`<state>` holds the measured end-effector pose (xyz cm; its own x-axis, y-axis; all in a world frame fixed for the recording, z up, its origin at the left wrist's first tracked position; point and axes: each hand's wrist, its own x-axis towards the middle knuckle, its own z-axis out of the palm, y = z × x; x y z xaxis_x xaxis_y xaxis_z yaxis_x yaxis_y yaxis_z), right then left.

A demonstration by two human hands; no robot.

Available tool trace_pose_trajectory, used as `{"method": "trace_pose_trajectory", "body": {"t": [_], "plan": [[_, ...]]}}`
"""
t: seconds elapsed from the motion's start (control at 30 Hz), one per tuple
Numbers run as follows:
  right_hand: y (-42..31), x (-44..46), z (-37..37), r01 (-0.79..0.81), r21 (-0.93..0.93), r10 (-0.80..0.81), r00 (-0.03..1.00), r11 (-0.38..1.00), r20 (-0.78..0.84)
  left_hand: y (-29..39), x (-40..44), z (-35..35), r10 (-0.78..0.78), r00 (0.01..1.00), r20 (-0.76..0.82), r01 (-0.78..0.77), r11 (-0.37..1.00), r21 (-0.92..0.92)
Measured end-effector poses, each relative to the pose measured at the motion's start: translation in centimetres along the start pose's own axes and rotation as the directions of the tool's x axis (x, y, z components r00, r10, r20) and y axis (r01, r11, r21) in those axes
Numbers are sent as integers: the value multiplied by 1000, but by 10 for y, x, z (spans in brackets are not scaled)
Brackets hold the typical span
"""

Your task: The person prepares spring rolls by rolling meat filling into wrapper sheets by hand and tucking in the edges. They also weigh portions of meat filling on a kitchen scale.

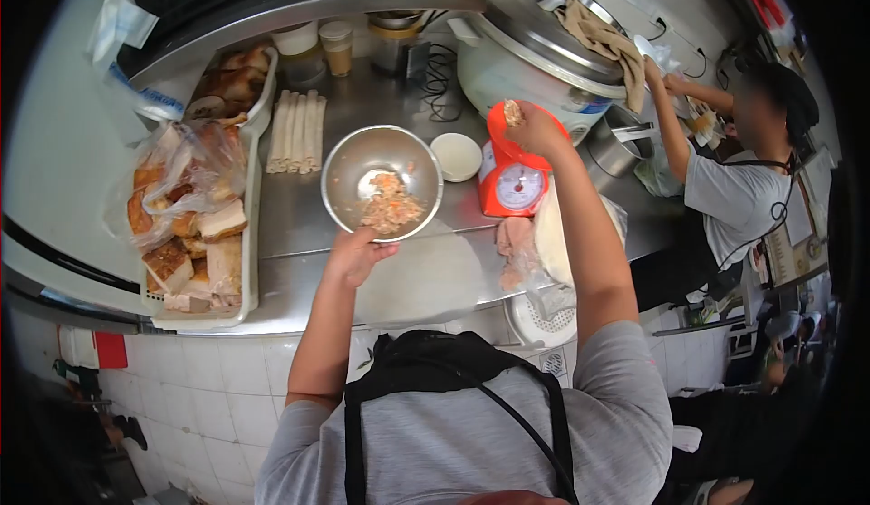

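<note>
The right hand's [536,135] fingers are curled in around a clump of minced filling [514,113] — held at the top of the red dial scale [519,186]. The left hand [355,256] pinches the near rim of a steel mixing bowl [349,165] — more filling inside. Beside it sit a small white bowl [456,157] and pale rolls [296,131].

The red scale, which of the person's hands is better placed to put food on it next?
Probably the right hand: it holds a clump of food at the red scale. The left hand is farther away, at the rim of the metal bowl.
</note>
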<state>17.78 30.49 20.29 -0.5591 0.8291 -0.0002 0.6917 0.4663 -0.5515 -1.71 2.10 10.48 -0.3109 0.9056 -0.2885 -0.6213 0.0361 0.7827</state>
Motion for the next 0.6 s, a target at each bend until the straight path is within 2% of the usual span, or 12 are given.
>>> {"method": "trace_pose_trajectory", "body": {"t": [0.07, 0.17, 0.27, 0.47, 0.6], "plan": [[30, 7, -5, -10, -252, 6, 1000, 968, -17, -8, 5, -12, 15, 999, -47, -16, 999, -28], [56, 18, 5, -61, -288, 55, 998, 956, -27, -12, 7, -32, 39, 989, -140, -47, 998, -49], [60, 17, 11, -33, -188, 19, 997, 982, -77, -11, 1, -50, 78, 973, -217, -90, 995, -47], [44, -1, 4, -39, -186, 11, 989, 982, -148, -12, -12, -75, 78, 937, -339, -117, 989, -95], [44, -8, -8, 10, -12, -12, 980, 1000, -200, -15, -14, -88, 81, 928, -365, -140, 981, -138]]}}
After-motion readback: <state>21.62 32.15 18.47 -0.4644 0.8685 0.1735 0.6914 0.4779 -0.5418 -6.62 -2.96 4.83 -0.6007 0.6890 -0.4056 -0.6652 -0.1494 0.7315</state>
